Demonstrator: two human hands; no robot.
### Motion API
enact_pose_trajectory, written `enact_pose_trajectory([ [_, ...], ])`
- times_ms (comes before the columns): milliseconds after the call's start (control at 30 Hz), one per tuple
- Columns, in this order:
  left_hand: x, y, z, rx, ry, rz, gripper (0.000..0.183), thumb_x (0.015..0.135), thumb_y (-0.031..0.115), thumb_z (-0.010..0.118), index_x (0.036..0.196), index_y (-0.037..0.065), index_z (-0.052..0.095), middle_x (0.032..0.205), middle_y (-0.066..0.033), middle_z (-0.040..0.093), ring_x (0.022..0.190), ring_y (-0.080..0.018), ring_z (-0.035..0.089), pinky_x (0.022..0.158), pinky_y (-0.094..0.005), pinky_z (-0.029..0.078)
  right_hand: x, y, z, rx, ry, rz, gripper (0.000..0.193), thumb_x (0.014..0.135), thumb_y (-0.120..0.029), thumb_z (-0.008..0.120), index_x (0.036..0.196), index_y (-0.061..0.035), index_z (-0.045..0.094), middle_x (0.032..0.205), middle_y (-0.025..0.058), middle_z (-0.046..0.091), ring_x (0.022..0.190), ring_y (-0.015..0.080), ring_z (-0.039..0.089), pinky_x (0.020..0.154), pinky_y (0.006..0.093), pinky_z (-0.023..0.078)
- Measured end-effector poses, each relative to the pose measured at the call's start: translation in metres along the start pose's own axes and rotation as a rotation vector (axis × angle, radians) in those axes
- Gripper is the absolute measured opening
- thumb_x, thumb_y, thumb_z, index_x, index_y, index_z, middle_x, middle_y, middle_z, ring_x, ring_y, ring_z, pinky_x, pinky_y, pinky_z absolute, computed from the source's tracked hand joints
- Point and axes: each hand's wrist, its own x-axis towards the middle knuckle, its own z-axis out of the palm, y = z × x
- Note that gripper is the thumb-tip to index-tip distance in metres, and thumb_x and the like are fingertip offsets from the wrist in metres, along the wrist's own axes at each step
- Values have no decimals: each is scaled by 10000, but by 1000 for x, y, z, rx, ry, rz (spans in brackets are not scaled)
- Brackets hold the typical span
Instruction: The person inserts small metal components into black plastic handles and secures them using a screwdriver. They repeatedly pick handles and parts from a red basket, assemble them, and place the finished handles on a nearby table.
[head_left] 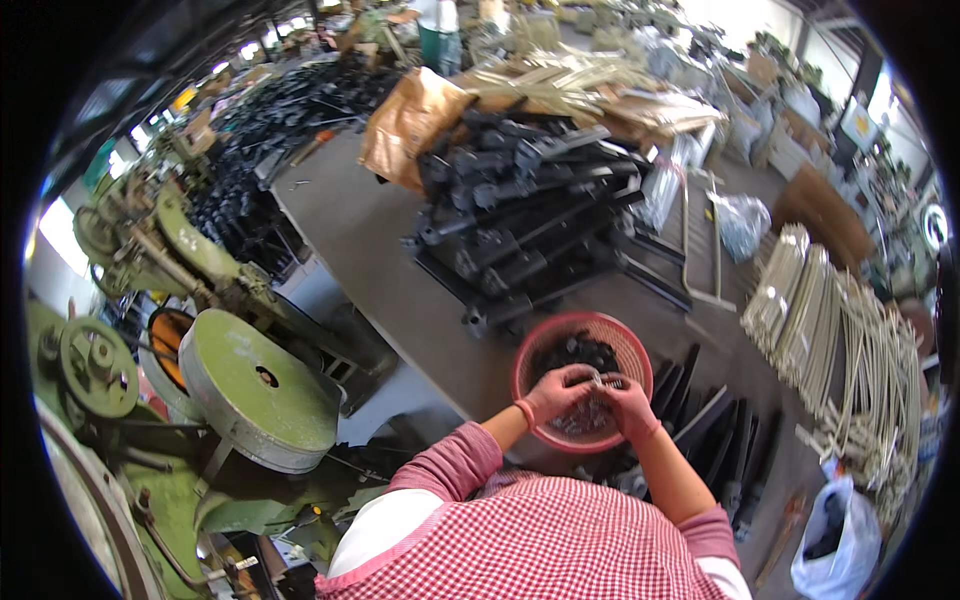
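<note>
Both hands meet over a round red plastic basket point(632, 346) on the table. My left hand point(558, 394) is at the basket's left side, its fingers pinched together near the middle. My right hand point(628, 407) comes in from the right, and its fingertips almost touch the left ones. Something small and pale seems to sit between the fingertips, too small to name. Inside the basket, small black parts point(578, 349) lie on the far side. Small shiny silvery pieces point(580, 420) fill the near side, partly covered by the hands.
Long black metal bars point(520, 210) are heaped beyond the basket, with more black bars point(735, 440) to the right. Bundled pale strips point(830, 320) lie farther right, above a white plastic bag point(838, 540). A green machine point(262, 385) stands left of the grey table point(350, 235).
</note>
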Motion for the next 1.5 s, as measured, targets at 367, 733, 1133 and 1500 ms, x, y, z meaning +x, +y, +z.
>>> enact_pose_trajectory([
  [367,-2,-12,11,86,91,85,338,874,101,719,1186,16,620,1144,-38,651,1078,-125,592,961,-286,474,17,15,1,191,225,-26,225,875,-142,740,1047,-49,628,892,69,681,704,205,667,600,334,578],
  [733,-2,-33,-1,48,3,-82,195,879,80,681,1060,26,631,1000,-14,652,930,-104,603,844,-274,497,31,35,-15,175,158,130,171,881,-151,703,990,-29,652,936,83,650,763,223,638,648,332,590],
  [1133,-1,-46,-2,-213,113,-168,195,924,188,681,1072,68,638,922,-4,640,798,-98,593,690,-244,491,2,13,3,74,84,43,160,858,-22,705,992,49,653,909,104,689,807,237,690,802,357,591],
  [1500,-1,-22,0,207,196,22,228,913,133,609,1092,-6,639,1054,-93,666,1007,-151,611,925,-290,472,5,18,-11,229,-2,-35,102,903,-21,624,1003,-4,630,899,66,661,815,181,657,750,286,569],
])
